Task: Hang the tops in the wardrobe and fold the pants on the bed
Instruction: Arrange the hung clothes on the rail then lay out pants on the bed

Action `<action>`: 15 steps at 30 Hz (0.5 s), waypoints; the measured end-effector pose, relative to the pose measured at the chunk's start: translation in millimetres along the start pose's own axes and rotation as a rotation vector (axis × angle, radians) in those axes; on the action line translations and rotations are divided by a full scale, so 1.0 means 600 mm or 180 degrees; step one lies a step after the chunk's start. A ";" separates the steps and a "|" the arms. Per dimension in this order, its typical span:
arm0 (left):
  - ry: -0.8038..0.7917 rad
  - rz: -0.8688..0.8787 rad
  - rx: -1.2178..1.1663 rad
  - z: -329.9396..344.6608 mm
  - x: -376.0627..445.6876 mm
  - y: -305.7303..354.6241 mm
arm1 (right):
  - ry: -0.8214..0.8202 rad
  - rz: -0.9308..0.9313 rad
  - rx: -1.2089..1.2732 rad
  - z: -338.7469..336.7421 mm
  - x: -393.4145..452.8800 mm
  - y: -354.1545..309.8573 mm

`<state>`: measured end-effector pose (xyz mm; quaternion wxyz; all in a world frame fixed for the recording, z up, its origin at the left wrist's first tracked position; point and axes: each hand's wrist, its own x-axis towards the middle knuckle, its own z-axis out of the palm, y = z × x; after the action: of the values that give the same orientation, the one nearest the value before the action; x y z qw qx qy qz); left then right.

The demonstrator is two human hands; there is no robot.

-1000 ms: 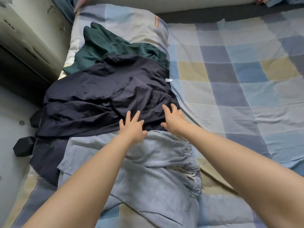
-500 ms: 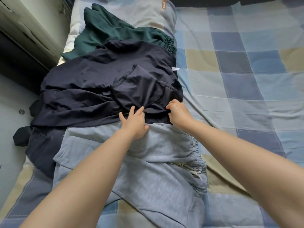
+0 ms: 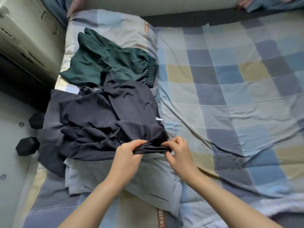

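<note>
I see a crumpled navy garment [image 3: 102, 117] heaped mid-pile on the bed [image 3: 230, 96], dark green elastic-waist pants [image 3: 107, 60] beyond, light grey-blue pants [image 3: 131, 183] partly beneath it

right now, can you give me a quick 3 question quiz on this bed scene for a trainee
1. True or false: both hands grip the dark navy garment.
2. Which garment lies farthest from the person? A) the green pants B) the light blue pants C) a red sweater
3. Fill in: the navy garment lies partly on top of the ______ pants nearest the person.

Key:
1. True. The left hand and the right hand each pinch the bunched near edge.
2. A, up on the pillow.
3. Light blue; they lie on the checked bedspread.
</note>
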<state>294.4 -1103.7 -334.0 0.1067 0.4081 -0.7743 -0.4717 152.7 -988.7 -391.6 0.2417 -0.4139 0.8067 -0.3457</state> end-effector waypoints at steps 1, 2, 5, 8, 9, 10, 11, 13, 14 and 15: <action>-0.0091 -0.0020 -0.0114 -0.001 -0.014 0.020 | 0.0089 0.0126 0.0160 -0.007 -0.017 -0.006; -0.0190 -0.0061 -0.0251 -0.010 -0.042 0.050 | 0.0120 0.0262 0.0307 -0.022 -0.049 -0.024; -0.0576 -0.0097 -0.0840 -0.031 -0.101 0.134 | 0.0229 0.0767 0.0957 -0.059 -0.118 -0.068; -0.0911 -0.0116 -0.1067 -0.061 -0.167 0.200 | 0.0156 0.1353 0.1246 -0.099 -0.182 -0.117; -0.0971 -0.0072 -0.1087 -0.070 -0.184 0.210 | 0.0137 0.1414 0.1293 -0.109 -0.200 -0.126; -0.1033 0.0001 -0.1045 -0.085 -0.205 0.224 | 0.0125 0.1530 0.1339 -0.127 -0.225 -0.144; -0.1040 0.0057 -0.1032 -0.098 -0.220 0.230 | 0.0114 0.1641 0.1455 -0.142 -0.246 -0.160; -0.0984 0.0134 -0.1007 -0.134 -0.245 0.245 | 0.0227 0.1715 0.1517 -0.183 -0.298 -0.198; -0.0947 0.0184 -0.0948 -0.153 -0.264 0.255 | 0.0389 0.1706 0.1456 -0.210 -0.333 -0.229; -0.0872 0.0230 -0.0950 -0.164 -0.268 0.255 | 0.0555 0.1649 0.1466 -0.230 -0.349 -0.246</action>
<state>370.8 -1015.4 -121.0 0.0766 0.2918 -0.7172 -0.6281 246.7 -826.3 -169.3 0.3385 -0.0993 0.8034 -0.4797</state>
